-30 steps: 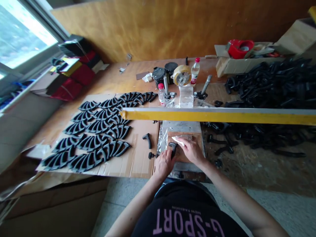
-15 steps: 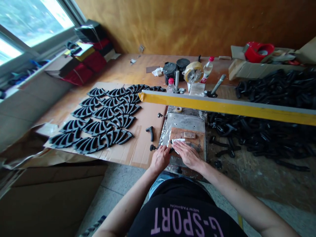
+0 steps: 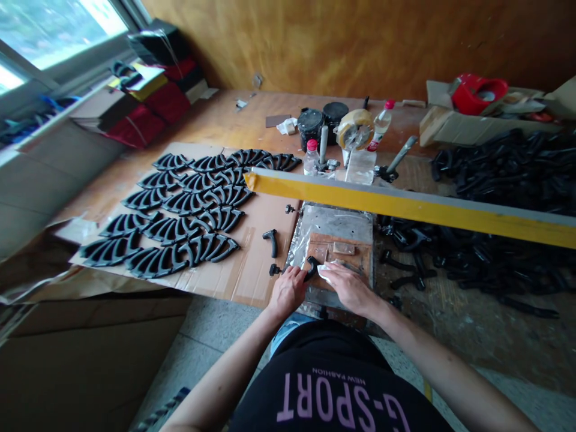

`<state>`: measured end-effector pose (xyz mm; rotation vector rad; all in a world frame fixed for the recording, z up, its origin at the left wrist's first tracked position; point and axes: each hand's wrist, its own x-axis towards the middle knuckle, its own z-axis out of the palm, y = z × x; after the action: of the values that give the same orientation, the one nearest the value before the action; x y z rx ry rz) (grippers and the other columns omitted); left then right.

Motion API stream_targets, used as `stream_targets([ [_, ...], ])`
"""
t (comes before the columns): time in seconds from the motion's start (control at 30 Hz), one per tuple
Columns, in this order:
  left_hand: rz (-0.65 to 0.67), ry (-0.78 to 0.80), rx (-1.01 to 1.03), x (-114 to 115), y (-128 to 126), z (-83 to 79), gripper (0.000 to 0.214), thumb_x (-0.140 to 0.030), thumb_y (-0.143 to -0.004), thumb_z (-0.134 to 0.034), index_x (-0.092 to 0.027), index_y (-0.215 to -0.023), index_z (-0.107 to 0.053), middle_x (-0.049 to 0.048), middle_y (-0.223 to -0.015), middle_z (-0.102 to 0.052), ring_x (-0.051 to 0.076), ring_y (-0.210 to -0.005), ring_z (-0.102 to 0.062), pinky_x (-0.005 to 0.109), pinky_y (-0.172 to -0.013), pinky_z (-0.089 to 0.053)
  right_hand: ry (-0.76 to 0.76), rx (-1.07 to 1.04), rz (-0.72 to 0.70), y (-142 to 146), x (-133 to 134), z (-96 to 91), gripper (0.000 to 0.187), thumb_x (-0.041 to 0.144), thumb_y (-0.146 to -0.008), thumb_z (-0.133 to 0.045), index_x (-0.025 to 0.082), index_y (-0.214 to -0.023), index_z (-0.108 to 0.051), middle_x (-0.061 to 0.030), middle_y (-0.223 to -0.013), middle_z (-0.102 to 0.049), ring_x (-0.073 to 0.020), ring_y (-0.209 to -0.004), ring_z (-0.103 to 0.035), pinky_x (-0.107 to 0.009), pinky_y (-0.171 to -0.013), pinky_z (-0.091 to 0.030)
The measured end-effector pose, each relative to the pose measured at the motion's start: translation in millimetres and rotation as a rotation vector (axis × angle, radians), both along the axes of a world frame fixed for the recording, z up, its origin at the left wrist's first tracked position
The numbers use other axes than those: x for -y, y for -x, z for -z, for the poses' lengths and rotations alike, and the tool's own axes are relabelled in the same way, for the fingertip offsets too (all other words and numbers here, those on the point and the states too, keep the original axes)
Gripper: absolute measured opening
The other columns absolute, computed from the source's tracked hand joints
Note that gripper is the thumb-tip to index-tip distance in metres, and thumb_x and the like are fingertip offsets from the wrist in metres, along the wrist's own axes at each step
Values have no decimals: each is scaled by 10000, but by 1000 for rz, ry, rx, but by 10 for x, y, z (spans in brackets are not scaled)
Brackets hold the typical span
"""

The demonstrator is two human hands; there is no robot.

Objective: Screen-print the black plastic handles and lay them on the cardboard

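The left hand (image 3: 288, 293) sits at the near edge of a wooden board (image 3: 346, 255), its fingers (image 3: 297, 277) curled narrow around the lower end of a black plastic handle (image 3: 311, 267). The handle is tilted just above the board's near left corner. The right hand (image 3: 351, 290) lies beside it, its fingers (image 3: 328, 279) close together over a white tissue (image 3: 324, 271) that touches the handle; whether they grip the tissue cannot be told. The board rests on a metal plate (image 3: 330, 225) edged with foil. To the left, on a cardboard sheet (image 3: 252, 282), lie 1 loose handle (image 3: 270, 242) and rows of curved black parts (image 3: 180, 231). A yellow bar (image 3: 382, 203) crosses above the plate, with a heap of black parts (image 3: 508, 168) to the right. Beyond, 2 black jars (image 3: 310, 127) and a tape roll (image 3: 355, 129) stand on the counter (image 3: 216, 114).
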<state>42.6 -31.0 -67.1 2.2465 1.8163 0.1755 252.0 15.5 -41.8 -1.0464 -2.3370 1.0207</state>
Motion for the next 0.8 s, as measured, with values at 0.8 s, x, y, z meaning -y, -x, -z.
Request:
stream_targets([
  [0.8,-229,-90,231,-108,-17,49,215,-388,-835,-521,-356,-845,-734,34,-751,-711,281,-774,-680,406,-671,-579,164,148,606,-1450,-2957,508,460,425,-857,-556,124,-1204,-584,-191,-1224,-628,-300,-1183,-542,-495,-1034,-362],
])
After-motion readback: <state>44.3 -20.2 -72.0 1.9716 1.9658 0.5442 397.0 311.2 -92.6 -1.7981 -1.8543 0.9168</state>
